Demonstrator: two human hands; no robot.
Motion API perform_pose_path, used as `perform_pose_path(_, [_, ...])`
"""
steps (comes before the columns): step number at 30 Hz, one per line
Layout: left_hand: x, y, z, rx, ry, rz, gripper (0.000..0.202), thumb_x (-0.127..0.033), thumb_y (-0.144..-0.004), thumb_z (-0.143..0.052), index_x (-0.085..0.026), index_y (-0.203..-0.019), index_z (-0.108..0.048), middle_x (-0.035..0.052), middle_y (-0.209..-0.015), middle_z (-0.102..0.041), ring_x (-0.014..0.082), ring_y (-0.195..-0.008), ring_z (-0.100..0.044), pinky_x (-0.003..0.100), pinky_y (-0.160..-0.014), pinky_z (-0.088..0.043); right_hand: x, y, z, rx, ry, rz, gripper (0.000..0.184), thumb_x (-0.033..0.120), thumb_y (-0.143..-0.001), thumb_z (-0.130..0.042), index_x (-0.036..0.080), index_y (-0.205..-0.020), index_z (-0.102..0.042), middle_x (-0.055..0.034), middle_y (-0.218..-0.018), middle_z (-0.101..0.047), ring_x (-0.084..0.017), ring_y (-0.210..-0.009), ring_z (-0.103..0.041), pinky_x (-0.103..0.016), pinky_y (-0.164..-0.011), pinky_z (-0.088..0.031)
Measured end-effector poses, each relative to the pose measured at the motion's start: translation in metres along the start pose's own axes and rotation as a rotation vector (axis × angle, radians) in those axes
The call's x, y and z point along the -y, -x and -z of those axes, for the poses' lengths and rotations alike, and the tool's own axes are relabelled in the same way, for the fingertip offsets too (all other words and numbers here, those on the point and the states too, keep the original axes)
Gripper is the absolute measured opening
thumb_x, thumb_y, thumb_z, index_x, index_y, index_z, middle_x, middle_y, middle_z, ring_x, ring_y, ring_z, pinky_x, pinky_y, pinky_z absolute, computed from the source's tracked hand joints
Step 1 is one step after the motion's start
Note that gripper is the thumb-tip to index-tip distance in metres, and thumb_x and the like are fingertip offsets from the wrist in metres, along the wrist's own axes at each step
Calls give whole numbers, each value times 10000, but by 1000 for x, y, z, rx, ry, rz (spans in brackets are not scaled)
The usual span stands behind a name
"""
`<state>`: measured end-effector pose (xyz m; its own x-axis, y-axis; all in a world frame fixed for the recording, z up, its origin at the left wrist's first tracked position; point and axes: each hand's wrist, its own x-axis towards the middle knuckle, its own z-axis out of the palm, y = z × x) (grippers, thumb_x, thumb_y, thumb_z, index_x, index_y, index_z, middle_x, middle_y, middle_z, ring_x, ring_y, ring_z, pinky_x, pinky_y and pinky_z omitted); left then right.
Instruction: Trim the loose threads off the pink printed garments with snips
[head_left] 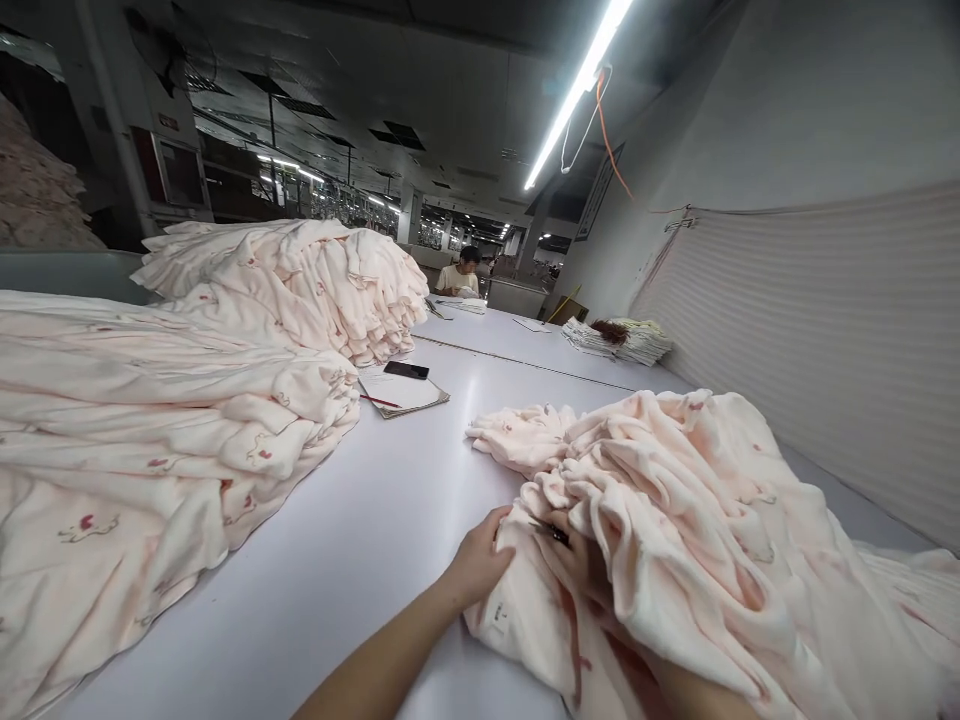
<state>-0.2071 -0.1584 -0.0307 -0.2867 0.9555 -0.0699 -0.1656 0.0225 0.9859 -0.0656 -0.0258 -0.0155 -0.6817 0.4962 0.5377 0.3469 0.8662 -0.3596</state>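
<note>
A bunched pale pink plush garment [675, 480] with small dark-pink prints lies on the white table [420, 520] at the right. My left hand [480, 562] pinches its near left edge, thumb and fingers closed on the cloth. Just to the right, my right hand [581, 560] is partly covered by folds of the fabric. A small dark pointed tool, which looks like thread snips [557, 534], is held in it against the cloth. A small white label [499, 616] shows on the flap below my left hand.
Large heaps of similar pink cloth [292, 280] fill the left side. A phone [406, 370] rests on a notepad [405, 393] with a red pen [380, 401]. Farther back are stacked papers or cloths [637, 342] and a seated person [461, 275]. A striped curtain [810, 300] hangs at right.
</note>
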Motion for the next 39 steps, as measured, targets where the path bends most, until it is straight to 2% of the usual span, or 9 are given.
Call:
perform_pose_path(3, [0, -15, -19, 0, 51, 49, 273, -186, -699, -493, -170, -921, -650, 55, -897, -662, 243, -936, -572, 357, -852, -425, -6, -10, 19, 37, -19, -36, 215, 311, -842, -487, 179, -739, -622, -18, -710, -647, -169, -709, -602, -323, -701, -493])
perform_pose_path(7, [-6, -23, -25, 91, 109, 108, 276, -195, -682, -458, -145, -879, -645, 43, -707, -650, 213, -696, -612, 345, -696, -472, -10, -19, 40, 44, -35, -109, 246, 337, -797, -448, 199, -759, -648, -26, -698, -665, -208, -694, -606, -328, -669, -487])
perform_pose_path(12, [-12, -4, -1, 74, 24, 120, 263, -235, -682, -589, -155, -916, -680, 68, -867, -674, 252, -903, -598, 359, -846, -424, -10, -21, 41, 40, -79, -152, 245, 352, -756, -452, 196, -730, -639, -14, -637, -639, -205, -649, -590, -341, -671, -480])
perform_pose_path(18, [-1, 35, 29, -136, -133, 47, 500, -350, -671, -698, -220, -1144, -603, 93, -1271, -511, 298, -1247, -351, 388, -1051, -209, -5, -24, 35, 21, -163, -143, 257, 363, -749, -400, 203, -639, -568, -21, -603, -596, -205, -647, -575, -324, -644, -478])
perform_pose_path(21, [-4, 27, 13, -159, -68, -62, 585, -276, -629, -731, -243, -1191, -571, 70, -1335, -458, 285, -1277, -315, 357, -1063, -199, -2, -22, 34, 12, -172, -140, 226, 350, -746, -412, 207, -641, -551, -12, -597, -574, -199, -639, -558, -325, -647, -469])
perform_pose_path(23, [-8, 10, -7, -135, 12, -109, 516, -217, -622, -716, -248, -1127, -615, 54, -1274, -521, 272, -1246, -359, 330, -1036, -249, -2, -20, 35, 8, -164, -136, 178, 321, -741, -426, 210, -654, -535, -3, -604, -562, -191, -638, -543, -321, -654, -462])
perform_pose_path(27, [-14, -22, -39, -21, 182, -5, 212, -217, -684, -608, -180, -880, -680, 54, -857, -686, 257, -900, -590, 347, -820, -420, -4, -17, 40, -9, -114, -129, 62, 237, -703, -434, 221, -670, -484, 16, -601, -514, -185, -621, -503, -319, -640, -448])
perform_pose_path(31, [-9, -28, -43, 64, 390, 95, 198, -197, -644, -585, -151, -830, -636, 32, -652, -666, 214, -655, -624, 314, -645, -450, 0, -12, 40, 19, -97, -112, 39, 211, -682, -450, 222, -668, -485, 23, -602, -524, -184, -610, -529, -309, -618, -461])
perform_pose_path(39, [-4, -30, -46, 86, 622, 119, 176, -146, -608, -625, -132, -784, -616, 54, -662, -676, 216, -700, -647, 307, -692, -462, 17, 1, 45, 93, -126, -38, 175, 275, -751, -487, 187, -798, -630, -56, -734, -653, -225, -692, -624, -315, -618, -483])
